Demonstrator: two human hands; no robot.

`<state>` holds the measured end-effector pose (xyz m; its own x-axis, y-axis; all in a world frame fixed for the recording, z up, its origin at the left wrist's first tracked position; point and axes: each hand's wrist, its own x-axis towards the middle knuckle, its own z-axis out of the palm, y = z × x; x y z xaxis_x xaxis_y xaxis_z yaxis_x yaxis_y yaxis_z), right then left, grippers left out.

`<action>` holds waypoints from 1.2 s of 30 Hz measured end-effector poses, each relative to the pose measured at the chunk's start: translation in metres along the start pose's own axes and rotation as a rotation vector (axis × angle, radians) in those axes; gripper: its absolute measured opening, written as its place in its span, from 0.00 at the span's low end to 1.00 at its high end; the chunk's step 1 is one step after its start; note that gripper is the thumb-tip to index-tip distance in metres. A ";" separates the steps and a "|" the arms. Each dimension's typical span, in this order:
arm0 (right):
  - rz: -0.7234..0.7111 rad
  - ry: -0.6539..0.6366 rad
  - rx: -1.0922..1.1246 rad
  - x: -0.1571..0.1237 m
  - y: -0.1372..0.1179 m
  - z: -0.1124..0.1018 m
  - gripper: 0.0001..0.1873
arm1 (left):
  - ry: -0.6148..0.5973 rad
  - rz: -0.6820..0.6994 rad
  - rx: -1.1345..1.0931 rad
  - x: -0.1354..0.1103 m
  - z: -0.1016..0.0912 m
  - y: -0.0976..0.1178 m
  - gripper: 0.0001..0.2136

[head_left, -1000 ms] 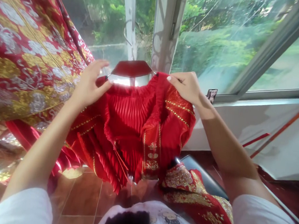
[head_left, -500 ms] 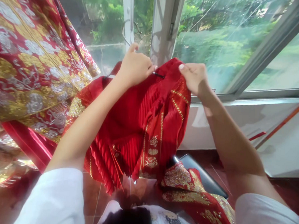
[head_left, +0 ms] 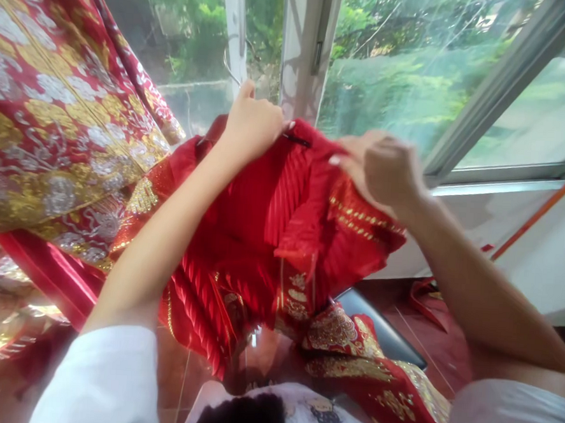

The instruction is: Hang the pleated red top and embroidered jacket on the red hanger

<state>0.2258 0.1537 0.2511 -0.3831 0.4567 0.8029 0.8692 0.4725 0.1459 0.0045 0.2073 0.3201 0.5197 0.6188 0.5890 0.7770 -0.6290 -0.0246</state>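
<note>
A red pleated garment (head_left: pixel 247 235) with gold-trimmed panels hangs in front of me, its top gathered in my hands. My left hand (head_left: pixel 252 123) grips the upper edge, close to a thin black hanger bar (head_left: pixel 296 139) that sticks out past my fingers. My right hand (head_left: pixel 380 173), blurred by motion, pinches the garment's right upper edge and pulls it outward. Most of the hanger is hidden behind the cloth and my left hand.
A red-and-gold brocade robe (head_left: pixel 53 114) hangs at the left. Gold-embroidered red cloth (head_left: pixel 345 362) lies over a black seat (head_left: pixel 381 326) below. A person's dark hair and white printed shirt (head_left: pixel 251 417) sit at the bottom. Behind stands a window frame (head_left: pixel 306 47).
My left hand has moved up and across over the hanger, hiding it. My right hand has swung to the right, spreading the garment's right edge outward.
</note>
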 end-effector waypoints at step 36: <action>0.499 0.030 0.779 0.047 0.085 0.030 0.18 | -0.046 -0.017 -0.137 -0.003 0.004 -0.008 0.17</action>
<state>0.2723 0.2382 0.2841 -0.0031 0.7293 0.6842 0.4718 0.6044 -0.6420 -0.0023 0.2124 0.3153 0.5252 0.6490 0.5504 0.7318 -0.6746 0.0972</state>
